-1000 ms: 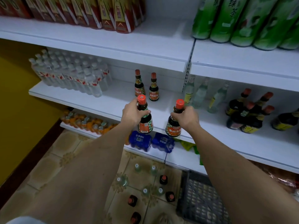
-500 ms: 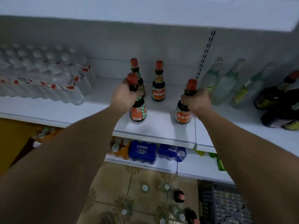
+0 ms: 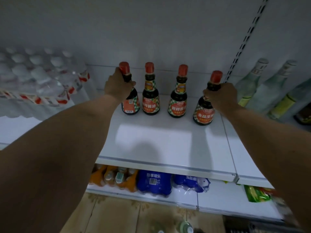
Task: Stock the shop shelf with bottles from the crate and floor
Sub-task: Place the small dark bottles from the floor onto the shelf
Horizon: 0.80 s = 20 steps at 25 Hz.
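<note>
My left hand (image 3: 118,84) is curled round the neck of a dark sauce bottle (image 3: 130,102), fingers wrapped just under its red cap; its base looks set on the white shelf (image 3: 168,142), though I cannot tell for sure; my right hand (image 3: 220,96) is wrapped the same way round the neck of a second sauce bottle (image 3: 204,113), which sits nearer me than the other three, its base at the shelf board. Between my two grips stand two more sauce bottles (image 3: 151,96), upright and untouched; the nearer one to my left grip is just beside the bottle I hold there, the other (image 3: 178,100) stands apart from my right one. Out past my left hand is a wrapped pack of clear water bottles (image 3: 42,81); beyond my right hand lean pale green glass bottles (image 3: 250,83). Below my forearms, on the lower shelf (image 3: 217,200), lie blue cola packs (image 3: 154,182) and orange drink packs (image 3: 114,177); beneath those, on the tiled floor (image 3: 117,214), a clear bottle top (image 3: 186,226) shows.
</note>
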Each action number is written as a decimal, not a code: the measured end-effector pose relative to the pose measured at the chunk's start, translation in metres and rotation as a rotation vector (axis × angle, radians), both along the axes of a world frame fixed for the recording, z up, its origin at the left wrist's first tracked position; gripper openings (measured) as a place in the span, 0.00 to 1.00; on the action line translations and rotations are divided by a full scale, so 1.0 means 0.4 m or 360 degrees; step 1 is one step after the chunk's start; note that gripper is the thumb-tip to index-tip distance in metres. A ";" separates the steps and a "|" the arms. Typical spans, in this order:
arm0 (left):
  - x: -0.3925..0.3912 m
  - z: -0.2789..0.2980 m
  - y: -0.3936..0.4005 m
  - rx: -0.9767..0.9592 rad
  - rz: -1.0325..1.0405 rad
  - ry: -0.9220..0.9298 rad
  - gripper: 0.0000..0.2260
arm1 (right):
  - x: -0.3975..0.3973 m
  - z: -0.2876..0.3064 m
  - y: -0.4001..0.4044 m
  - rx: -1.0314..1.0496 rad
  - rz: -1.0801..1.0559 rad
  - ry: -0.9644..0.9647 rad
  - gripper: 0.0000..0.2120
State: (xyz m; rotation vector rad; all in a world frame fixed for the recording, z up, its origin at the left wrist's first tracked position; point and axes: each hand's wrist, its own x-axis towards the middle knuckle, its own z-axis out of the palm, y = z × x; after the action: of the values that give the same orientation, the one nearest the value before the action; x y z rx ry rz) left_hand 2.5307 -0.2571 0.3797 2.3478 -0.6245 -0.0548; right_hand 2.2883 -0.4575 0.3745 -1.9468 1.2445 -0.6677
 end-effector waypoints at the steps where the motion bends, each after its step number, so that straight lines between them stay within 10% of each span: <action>1: 0.014 -0.008 -0.005 -0.0016 -0.0026 0.0059 0.21 | 0.009 -0.005 -0.003 -0.0016 0.0000 -0.0011 0.13; 14: 0.087 -0.029 -0.028 -0.0218 0.0053 0.0570 0.25 | 0.054 -0.044 -0.025 0.0190 -0.0081 0.0018 0.23; 20: -0.163 -0.016 0.050 0.0111 0.0458 0.0424 0.27 | -0.156 -0.020 0.038 0.0275 0.0272 0.0594 0.22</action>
State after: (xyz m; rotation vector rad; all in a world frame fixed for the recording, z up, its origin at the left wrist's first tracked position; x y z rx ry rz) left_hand 2.4654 -0.2372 0.3735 2.4186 -0.1552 -0.2569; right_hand 2.2259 -0.4423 0.3666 -2.0599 1.2845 -0.1065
